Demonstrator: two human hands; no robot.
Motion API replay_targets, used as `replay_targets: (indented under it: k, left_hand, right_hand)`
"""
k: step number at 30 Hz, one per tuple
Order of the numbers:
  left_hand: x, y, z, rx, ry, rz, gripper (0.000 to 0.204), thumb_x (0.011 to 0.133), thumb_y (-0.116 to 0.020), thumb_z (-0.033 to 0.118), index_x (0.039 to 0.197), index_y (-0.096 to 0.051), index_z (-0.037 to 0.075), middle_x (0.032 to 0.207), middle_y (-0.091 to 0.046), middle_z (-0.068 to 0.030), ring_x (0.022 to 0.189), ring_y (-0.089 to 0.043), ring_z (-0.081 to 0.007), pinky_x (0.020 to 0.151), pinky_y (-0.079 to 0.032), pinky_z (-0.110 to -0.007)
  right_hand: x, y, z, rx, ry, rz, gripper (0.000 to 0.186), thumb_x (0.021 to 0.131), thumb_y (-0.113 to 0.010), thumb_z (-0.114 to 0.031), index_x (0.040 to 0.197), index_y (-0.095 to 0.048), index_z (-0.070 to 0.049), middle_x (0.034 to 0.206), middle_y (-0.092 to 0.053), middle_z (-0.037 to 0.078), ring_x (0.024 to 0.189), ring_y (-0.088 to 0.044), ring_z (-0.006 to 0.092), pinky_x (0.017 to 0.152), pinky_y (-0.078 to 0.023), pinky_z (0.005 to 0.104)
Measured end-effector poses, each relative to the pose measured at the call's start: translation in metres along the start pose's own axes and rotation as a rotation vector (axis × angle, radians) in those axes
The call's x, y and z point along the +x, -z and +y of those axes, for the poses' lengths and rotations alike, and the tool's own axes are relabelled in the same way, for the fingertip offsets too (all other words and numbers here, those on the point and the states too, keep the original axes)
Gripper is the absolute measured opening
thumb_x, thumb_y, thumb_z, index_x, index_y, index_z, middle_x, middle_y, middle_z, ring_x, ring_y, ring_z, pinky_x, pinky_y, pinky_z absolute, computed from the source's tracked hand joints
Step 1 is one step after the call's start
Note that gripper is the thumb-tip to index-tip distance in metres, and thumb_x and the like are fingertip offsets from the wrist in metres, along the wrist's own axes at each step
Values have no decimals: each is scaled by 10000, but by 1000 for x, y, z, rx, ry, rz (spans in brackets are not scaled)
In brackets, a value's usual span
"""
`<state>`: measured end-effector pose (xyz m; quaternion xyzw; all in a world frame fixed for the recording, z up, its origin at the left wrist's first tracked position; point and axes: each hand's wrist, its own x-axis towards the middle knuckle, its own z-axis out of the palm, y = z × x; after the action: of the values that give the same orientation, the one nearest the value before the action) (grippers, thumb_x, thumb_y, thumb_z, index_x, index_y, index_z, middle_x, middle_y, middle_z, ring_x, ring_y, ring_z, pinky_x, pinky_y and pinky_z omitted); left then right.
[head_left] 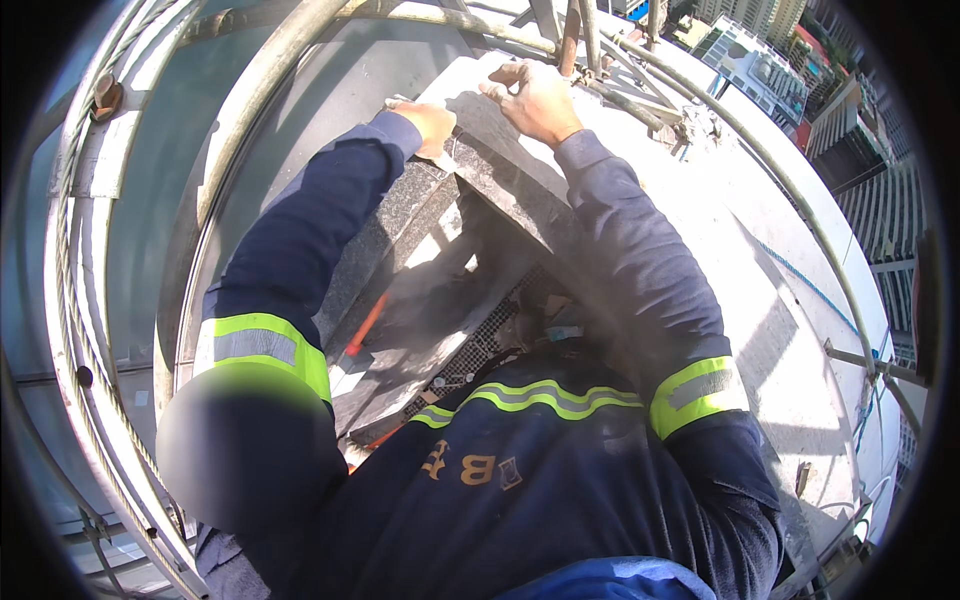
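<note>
Two dark grey stone slabs meet at a corner in front of me, a left slab (pixel 372 245) and a right slab (pixel 520 195), with a shaded gap between them. My left hand (pixel 430 125) is closed over the edge at that corner, its fingers bent against the stone. Beyond the right slab's upper face, my right hand (pixel 540 103) has bent fingers spread apart, and nothing shows between them. Its fingertips are over a sunlit pale surface; whether they touch it I cannot tell. An orange rod-like thing (pixel 367 325) lies in the gap below my left forearm.
Curved metal pipes (pixel 262 90) and a wire rope (pixel 66 250) run along the left side. Black mesh (pixel 478 345) lies beneath the gap. To the right, a railing pipe (pixel 790 190) and a blue rope (pixel 808 285) border a pale ledge (pixel 775 400). Tall buildings (pixel 750 60) stand far below.
</note>
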<state>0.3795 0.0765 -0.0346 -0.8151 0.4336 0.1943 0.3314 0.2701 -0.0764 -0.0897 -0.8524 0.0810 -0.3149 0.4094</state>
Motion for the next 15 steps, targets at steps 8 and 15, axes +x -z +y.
replay_targets:
  k: [8,15]
  left_hand:
    - [-48,1,12,-163,91,441,628,803,-808,434,1236,-633,13,1280,-638,-160,1187,-613,-366,1029,-443,-591]
    - [-162,-98,58,-521,279,1129,500,834,-789,215,1264,-642,8,1316,-588,-190,1187,-588,-371,1001,-480,-396]
  right_hand:
    - [-42,120,40,-526,77,-307,418,812,-782,-434,1063,-734,-103,966,-722,137,957,-698,319,834,-552,429]
    - [-80,120,48,-525,61,-440,461,785,-778,-408,1095,-727,-70,897,-706,178,838,-698,345,720,-548,442]
